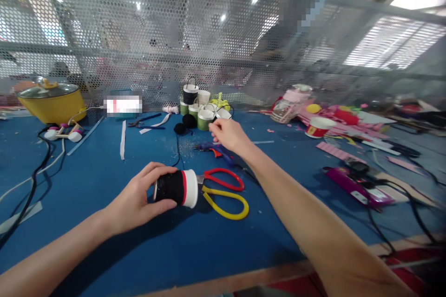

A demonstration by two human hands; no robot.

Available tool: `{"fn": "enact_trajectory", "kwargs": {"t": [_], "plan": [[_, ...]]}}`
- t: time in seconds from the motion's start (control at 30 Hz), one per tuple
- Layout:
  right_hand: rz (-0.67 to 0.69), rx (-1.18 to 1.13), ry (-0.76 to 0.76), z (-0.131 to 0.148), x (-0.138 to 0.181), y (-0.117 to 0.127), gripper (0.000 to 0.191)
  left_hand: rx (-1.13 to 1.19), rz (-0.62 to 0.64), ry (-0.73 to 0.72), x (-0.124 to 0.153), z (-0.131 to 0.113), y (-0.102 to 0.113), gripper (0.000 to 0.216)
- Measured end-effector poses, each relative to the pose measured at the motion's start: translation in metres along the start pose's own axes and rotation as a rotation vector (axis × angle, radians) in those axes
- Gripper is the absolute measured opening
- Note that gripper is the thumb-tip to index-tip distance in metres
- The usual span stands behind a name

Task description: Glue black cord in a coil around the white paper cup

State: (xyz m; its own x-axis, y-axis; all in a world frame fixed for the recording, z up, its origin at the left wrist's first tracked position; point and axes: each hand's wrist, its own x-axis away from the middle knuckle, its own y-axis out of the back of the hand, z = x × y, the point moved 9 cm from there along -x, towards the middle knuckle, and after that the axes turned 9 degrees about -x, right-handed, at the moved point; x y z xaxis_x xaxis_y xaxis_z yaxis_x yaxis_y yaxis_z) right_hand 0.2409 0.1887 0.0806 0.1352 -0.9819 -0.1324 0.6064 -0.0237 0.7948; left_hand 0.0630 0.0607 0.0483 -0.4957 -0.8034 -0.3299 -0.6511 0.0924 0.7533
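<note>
My left hand (139, 199) is wrapped round a small paper cup (177, 188) lying on its side, covered in black with a red band and a white rim. My right hand (228, 133) reaches far forward, its fingers pinched together close to a green cup with a wire handle (205, 118); what they pinch, if anything, is too small to make out. That cup belongs to a cluster of small handled cups (195, 100). Red and yellow handled scissors (225, 192) lie just right of the held cup. A glue gun (216, 149) rests below my right hand.
A blue table (104, 167) carries a yellow pot with a lid (52, 100) at far left, cables (33, 181), black pompoms (184, 124), pliers (144, 121), a red-white cup (318, 127), pink craft scraps (331, 116) and a purple tool (355, 185). A perforated metal screen (209, 32) stands behind.
</note>
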Motion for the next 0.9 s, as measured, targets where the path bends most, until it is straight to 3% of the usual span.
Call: {"fn": "enact_trajectory", "kwargs": {"t": [0.07,0.17,0.27,0.37,0.47,0.67,0.9], "plan": [[-0.012,0.086,-0.062,-0.028,0.004,0.01,0.016,0.049,-0.015,0.041,0.0,0.006,0.002,0.044],[0.046,0.154,-0.131,-0.06,0.013,-0.002,0.017,0.108,-0.037,0.096,0.001,0.013,0.003,0.045],[0.017,0.168,-0.155,-0.073,0.018,-0.016,0.007,0.095,-0.072,0.109,0.0,0.016,0.006,0.047],[-0.021,0.127,-0.181,-0.074,0.02,-0.016,0.021,0.034,-0.111,0.079,-0.001,0.014,0.01,0.049],[-0.039,0.063,-0.165,-0.063,0.029,-0.004,0.033,-0.01,-0.14,0.033,-0.001,0.011,0.014,0.047],[0.088,-0.38,-0.014,-0.015,0.061,0.004,0.023,-0.024,-0.17,-0.029,-0.002,0.009,0.019,0.044],[0.183,-0.433,0.056,0.019,0.089,-0.006,0.02,0.092,-0.171,0.155,-0.003,0.031,0.017,0.044]]}}
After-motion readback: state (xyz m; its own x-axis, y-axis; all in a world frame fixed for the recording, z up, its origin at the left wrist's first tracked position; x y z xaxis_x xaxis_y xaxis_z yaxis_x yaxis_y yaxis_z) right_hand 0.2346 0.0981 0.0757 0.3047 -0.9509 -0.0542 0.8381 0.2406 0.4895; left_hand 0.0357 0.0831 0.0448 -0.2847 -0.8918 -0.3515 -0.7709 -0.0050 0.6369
